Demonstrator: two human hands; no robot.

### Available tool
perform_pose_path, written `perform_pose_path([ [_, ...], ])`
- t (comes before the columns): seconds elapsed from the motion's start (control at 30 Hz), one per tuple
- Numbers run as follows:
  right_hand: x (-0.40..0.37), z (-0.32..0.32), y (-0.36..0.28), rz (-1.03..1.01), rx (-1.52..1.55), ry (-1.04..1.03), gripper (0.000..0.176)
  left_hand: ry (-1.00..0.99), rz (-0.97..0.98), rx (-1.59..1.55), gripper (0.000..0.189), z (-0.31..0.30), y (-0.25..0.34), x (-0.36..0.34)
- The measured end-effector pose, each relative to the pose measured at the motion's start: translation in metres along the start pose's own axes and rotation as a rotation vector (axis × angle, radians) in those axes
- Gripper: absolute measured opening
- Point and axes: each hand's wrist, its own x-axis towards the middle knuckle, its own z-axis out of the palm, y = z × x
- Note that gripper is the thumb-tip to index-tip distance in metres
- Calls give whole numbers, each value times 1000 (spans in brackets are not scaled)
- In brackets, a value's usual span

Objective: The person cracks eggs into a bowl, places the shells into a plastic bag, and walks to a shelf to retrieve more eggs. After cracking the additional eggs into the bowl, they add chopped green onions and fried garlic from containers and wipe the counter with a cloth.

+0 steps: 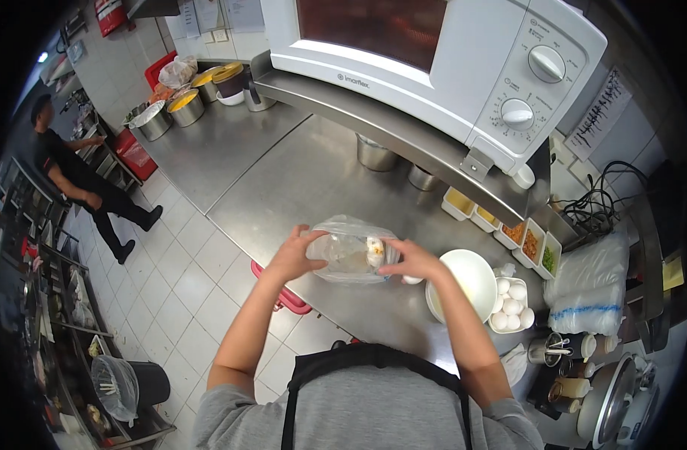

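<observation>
A clear plastic bag (347,259) is stretched open above the front edge of the steel counter (283,176). My left hand (292,259) grips its left side, with thumb and fingers bent around the edge. On the right side my right hand (412,262) pinches the rim. Inside the bag, near my right fingers, lies a small white item with orange spots (375,252); what it is I cannot tell. A white bowl (467,281) is beneath my right forearm, beside a tray of white eggs (511,306).
Above the counter stands a white microwave (463,97) on a steel shelf. Food containers (529,247) line the right back, near stacked plastic bags (589,285). Metal pots (186,109) stand at the far left end. A person in dark clothes (77,165) walks at left. A bin (148,382) sits lower left.
</observation>
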Motion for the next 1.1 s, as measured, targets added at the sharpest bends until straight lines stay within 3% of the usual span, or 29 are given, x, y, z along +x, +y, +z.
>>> perform_pose_path([
  [0.03,-10,-13,0,-63,167,-49,69,59,76,13,54,-10,8,-4],
  [0.13,-38,-42,20,-133,752,-120,62,-100,-123,-279,44,-37,34,-6],
  [0.23,-73,-40,48,-29,1441,136,58,64,-40,-121,31,-45,55,-18],
  [0.37,-162,-23,72,17,1708,351,39,182,81,-170,27,-37,112,-30],
  [0.47,-218,4,96,-89,1530,561,38,-42,323,-519,34,17,132,-20],
  [0.53,-244,19,109,-120,1472,564,44,-272,328,-516,49,59,156,-10],
  [0.57,-254,26,110,-92,1437,593,46,-225,324,-333,54,105,144,5],
  [0.63,-263,38,106,-63,1412,655,56,-316,143,-293,62,150,149,28],
  [0.7,-262,53,110,17,1254,821,55,-590,-224,-566,66,157,172,45],
  [0.77,-257,63,117,52,1076,964,52,-586,-179,-648,67,170,166,44],
  [0.9,-245,63,104,-240,627,1251,39,-552,-151,-751,69,176,156,22],
  [1.0,-240,67,108,-224,113,1186,38,-522,-167,-820,70,172,154,-1],
  [1.03,-237,69,113,-203,56,1091,39,-506,-167,-836,70,172,153,-9],
  [1.1,-240,72,114,-216,63,1101,39,-505,-194,-836,70,170,152,-22],
])
